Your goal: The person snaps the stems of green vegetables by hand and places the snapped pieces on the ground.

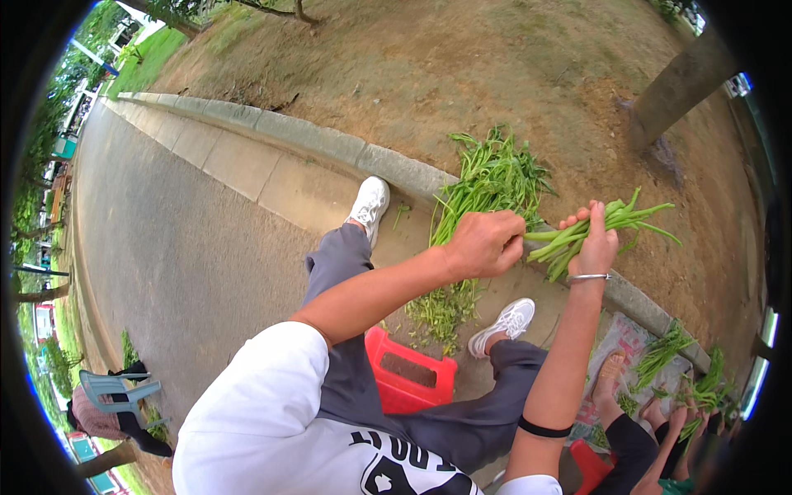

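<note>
My right hand [596,241], wearing a silvery bangle, is wrapped round a bunch of green vegetable stems [635,216]. The stems stick out past both sides of the fist. My left hand [487,244] is closed in a pinch at the bunch's left end, where a pale stem [540,236] meets its fingers; the fingertips are partly hidden. Just beyond both hands, a heap of long leafy greens [495,177] lies over the kerb. Small green trimmings [445,312] are scattered on the pavement below my left forearm.
Between my legs is a red plastic stool [444,379]. A stone kerb [322,140] runs diagonally past my white shoes, with bare soil beyond. At lower right, another person's hands [672,425] are near greens on a plastic sheet [612,342]. A tree trunk [685,82] rises at far right.
</note>
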Available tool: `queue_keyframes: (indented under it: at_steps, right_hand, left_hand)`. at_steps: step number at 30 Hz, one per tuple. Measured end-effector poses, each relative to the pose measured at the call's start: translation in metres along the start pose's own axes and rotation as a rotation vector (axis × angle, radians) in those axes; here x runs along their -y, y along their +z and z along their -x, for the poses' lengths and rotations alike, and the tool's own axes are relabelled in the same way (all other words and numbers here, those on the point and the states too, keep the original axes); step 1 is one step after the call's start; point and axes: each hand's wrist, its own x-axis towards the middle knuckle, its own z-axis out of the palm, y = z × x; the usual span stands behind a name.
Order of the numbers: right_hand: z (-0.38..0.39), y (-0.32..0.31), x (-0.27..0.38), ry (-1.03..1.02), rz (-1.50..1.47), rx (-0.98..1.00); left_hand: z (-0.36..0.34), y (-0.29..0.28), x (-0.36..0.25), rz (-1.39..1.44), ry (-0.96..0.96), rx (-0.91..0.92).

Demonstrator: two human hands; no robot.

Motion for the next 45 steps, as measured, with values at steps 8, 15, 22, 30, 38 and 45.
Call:
queue_keyframes:
  at_steps: [8, 15, 22, 30, 38, 45]
  right_hand:
    - [-0.004, -0.005, 0.0, 0.026, -0.105, 0.045]
    - [-0.005, -0.009, 0.004, 0.062, -0.186, 0.094]
    - [-0.006, -0.009, 0.003, 0.078, -0.207, 0.124]
    - [-0.005, -0.006, 0.0, 0.108, -0.205, 0.148]
    - [-0.006, -0.008, 0.0, 0.151, -0.249, 0.182]
    - [0.0, 0.006, -0.002, 0.152, -0.15, 0.136]
  left_hand:
    - [-0.003, 0.001, -0.003, 0.164, -0.103, -0.094]
    - [-0.005, -0.002, -0.011, 0.273, -0.097, -0.143]
    - [-0.004, -0.003, -0.014, 0.349, -0.119, -0.203]
    - [-0.007, -0.006, -0.02, 0.41, -0.19, -0.291]
    - [-0.008, -0.002, -0.023, 0.519, -0.232, -0.307]
    - [-0.01, -0.003, -0.024, 0.793, -0.356, -0.34]
